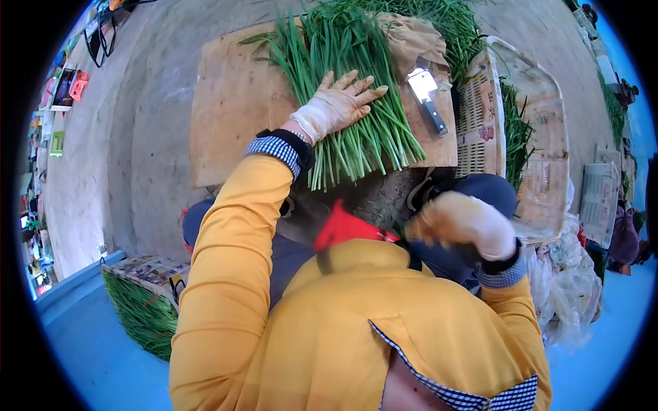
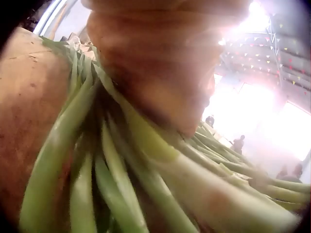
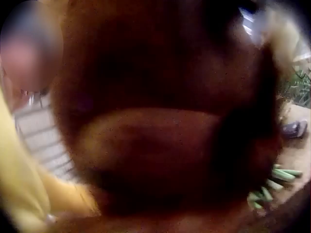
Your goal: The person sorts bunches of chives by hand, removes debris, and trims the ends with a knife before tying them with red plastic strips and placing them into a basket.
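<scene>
A thick bunch of long green stalks (image 1: 349, 51), like garlic chives with pale cut ends, lies across a wooden board (image 1: 233, 103). My gloved left hand (image 1: 339, 103) rests on top of the bunch with its fingers spread. Pale stalks (image 2: 160, 179) fan out beneath that hand in the left wrist view. Over my lap, my gloved right hand (image 1: 456, 222) is blurred, its fingers bent toward the red cloth (image 1: 349, 226). A dark green bit shows by its fingertips; I cannot tell whether the hand holds it. A cleaver (image 1: 432, 115) lies on the board, right of the bunch.
A crumpled tan cloth (image 1: 415, 38) lies at the board's far right, near more greens (image 1: 445, 20). To the right stands a white plastic crate (image 1: 541, 178) with some greens inside. Clear plastic bags (image 1: 569, 294) lie below it. Another load of greens (image 1: 140, 312) sits at lower left.
</scene>
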